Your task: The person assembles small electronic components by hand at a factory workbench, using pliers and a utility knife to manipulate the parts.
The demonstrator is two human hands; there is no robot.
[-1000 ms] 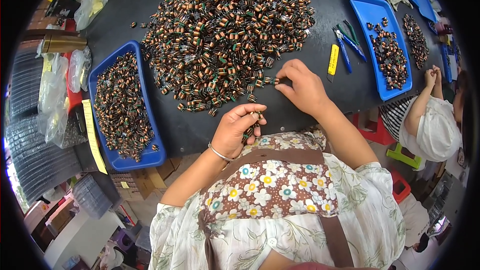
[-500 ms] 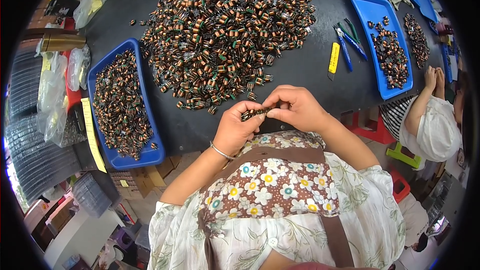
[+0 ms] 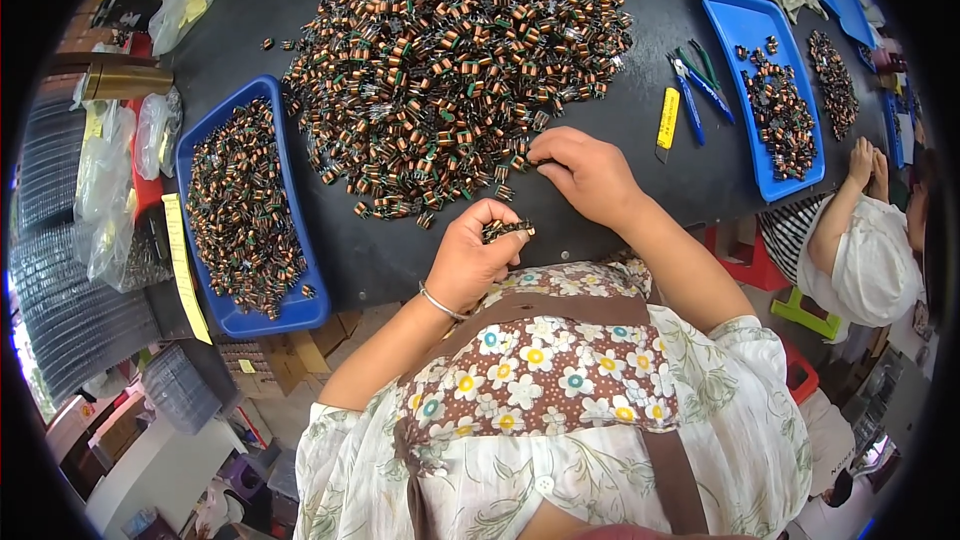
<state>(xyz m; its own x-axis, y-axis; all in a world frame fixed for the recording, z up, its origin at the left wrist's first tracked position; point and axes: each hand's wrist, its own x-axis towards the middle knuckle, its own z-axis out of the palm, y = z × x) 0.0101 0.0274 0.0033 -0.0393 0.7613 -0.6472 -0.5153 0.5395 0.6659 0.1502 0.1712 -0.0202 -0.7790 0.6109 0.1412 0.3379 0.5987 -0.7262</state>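
Note:
My left hand (image 3: 475, 252) is closed around a short row of small copper-wound coils (image 3: 508, 229), whose ends show between thumb and fingers. My right hand (image 3: 588, 172) is at the near right edge of a big heap of the same coils (image 3: 450, 70). Its thumb and fingers are bent together beside a few coils there; what lies between the fingertips is hidden. A couple of loose coils (image 3: 503, 180) lie just left of those fingertips, on the black table (image 3: 400, 260).
On the left stands a blue tray (image 3: 312, 312) full of coils. To the right lie a yellow cutter knife (image 3: 667, 120), blue-handled pliers (image 3: 690, 105) and another blue tray (image 3: 770, 185) partly filled with coils. A co-worker's hands (image 3: 868, 168) are at the far right.
My right hand has left the coils in my left hand and moved forward to the edge of the heap. The left hand stays where it was, still holding its row.

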